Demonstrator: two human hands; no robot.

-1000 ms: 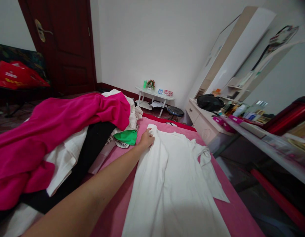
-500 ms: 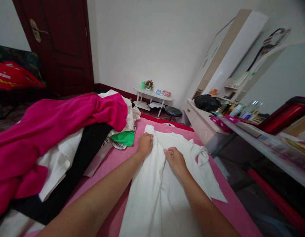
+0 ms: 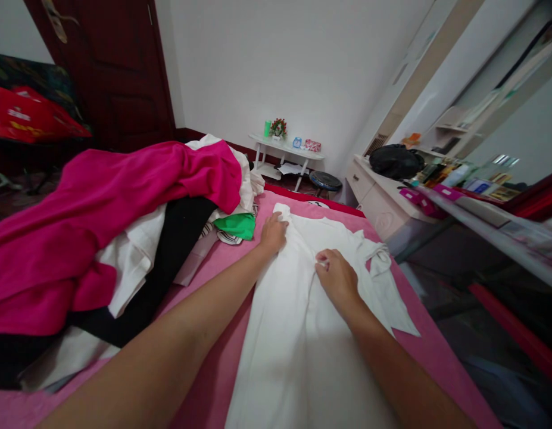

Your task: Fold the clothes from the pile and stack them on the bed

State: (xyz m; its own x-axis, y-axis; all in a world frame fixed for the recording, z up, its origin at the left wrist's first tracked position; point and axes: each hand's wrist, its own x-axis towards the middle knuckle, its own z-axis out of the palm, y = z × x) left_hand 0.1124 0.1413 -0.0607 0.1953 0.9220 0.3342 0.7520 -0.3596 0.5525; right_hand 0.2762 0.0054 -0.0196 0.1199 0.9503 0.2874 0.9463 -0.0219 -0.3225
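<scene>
A white shirt (image 3: 280,333) lies spread lengthwise on the pink bed cover (image 3: 430,357), with its left side folded inward in a long strip. My left hand (image 3: 274,233) is closed on the cloth near the far end of this folded strip. Closer to me and further right, my right hand (image 3: 338,279) pinches the strip's inner edge between thumb and fingers. Right of that hand, a twisted, bunched part of the shirt sticks out, with a pointed flap hanging below it. My forearms cover parts of the shirt and cover.
A clothes heap with a bright pink garment (image 3: 137,190), black cloth (image 3: 181,232) and green cloth (image 3: 237,225) lies at left. Beyond the bed are a small white table (image 3: 287,146) and a round stool (image 3: 324,180). A drawer cabinet (image 3: 369,199) and a cluttered glass-topped table (image 3: 494,229) stand at right.
The camera view has shifted, so the bed and clothes sit higher and a little further right. Both hands keep their hold on the shirt; the right hand has moved slightly rightward along with the folded edge.
</scene>
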